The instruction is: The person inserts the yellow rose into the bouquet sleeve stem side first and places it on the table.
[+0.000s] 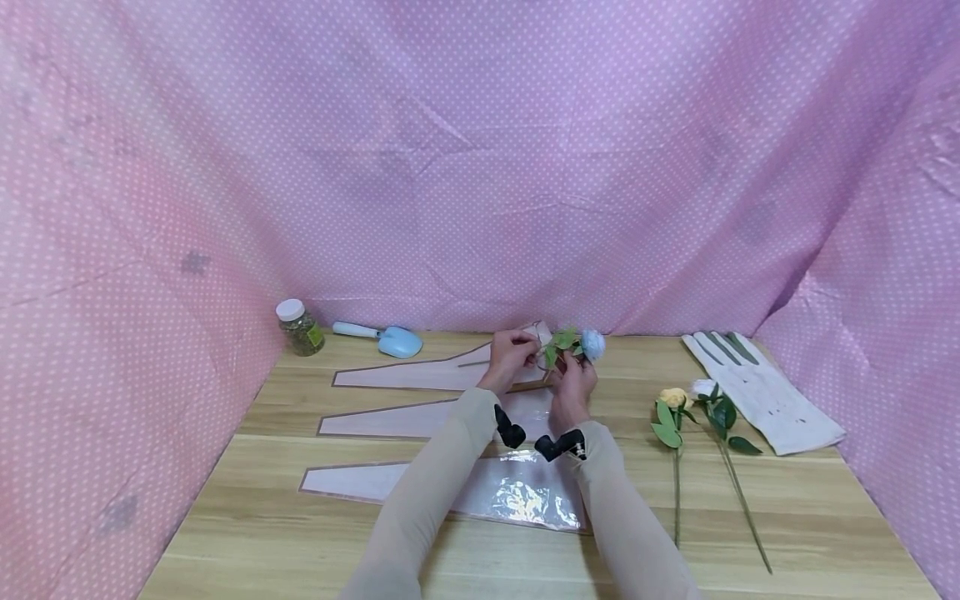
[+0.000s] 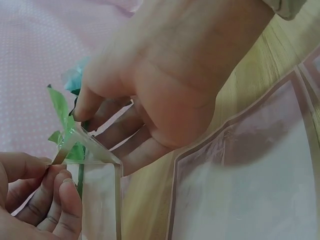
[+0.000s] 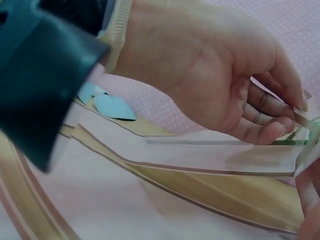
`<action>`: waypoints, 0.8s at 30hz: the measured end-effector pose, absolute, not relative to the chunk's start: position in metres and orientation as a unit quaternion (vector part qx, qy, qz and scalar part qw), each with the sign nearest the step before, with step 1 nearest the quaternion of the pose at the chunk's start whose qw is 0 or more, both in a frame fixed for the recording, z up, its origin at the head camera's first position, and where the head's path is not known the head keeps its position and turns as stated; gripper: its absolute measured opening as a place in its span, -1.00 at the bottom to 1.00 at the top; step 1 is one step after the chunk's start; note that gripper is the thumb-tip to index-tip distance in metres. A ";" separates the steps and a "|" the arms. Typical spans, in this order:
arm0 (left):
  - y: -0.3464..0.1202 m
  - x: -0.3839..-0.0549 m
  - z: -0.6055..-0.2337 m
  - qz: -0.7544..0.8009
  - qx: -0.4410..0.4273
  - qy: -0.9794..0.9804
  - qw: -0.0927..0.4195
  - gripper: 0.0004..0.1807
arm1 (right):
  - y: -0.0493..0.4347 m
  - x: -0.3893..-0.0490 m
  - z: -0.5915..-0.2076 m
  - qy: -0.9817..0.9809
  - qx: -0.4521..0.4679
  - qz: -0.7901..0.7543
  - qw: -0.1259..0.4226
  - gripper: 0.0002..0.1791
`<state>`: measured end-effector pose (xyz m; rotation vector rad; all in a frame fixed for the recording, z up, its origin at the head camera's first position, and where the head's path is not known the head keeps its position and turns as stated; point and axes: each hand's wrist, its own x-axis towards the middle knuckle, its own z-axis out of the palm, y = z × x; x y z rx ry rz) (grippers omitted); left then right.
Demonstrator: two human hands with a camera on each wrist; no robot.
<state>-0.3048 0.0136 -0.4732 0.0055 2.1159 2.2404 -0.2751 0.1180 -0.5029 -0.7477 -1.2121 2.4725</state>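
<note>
A light-blue artificial rose with green leaves lies sideways at the mouth of a clear flower sleeve with a brown border. Its stem runs leftward inside the plastic. My left hand pinches the sleeve's brown edge between thumb and finger, seen close up in the left wrist view. Just below the bloom, my right hand grips the rose's stem, its fingers right at the sleeve's mouth. In the right wrist view the left hand fills the top, while only part of the right hand shows.
Two more sleeves lie nearer on the wooden table. A jar and a blue trowel are at the back left. On the right lie a yellow rose, a white rose and white gloves.
</note>
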 end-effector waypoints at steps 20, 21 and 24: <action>0.017 -0.303 -0.463 0.707 0.015 0.705 0.059 -0.86 | 0.116 -0.281 -0.508 -0.467 -0.235 0.836 0.167 -0.89; 0.017 -0.302 -0.463 0.705 0.016 0.707 0.060 -0.86 | 0.116 -0.281 -0.509 -0.466 -0.234 0.837 0.165 -0.89; 0.017 -0.302 -0.462 0.699 0.019 0.712 0.061 -0.87 | 0.117 -0.281 -0.509 -0.465 -0.230 0.840 0.161 -0.89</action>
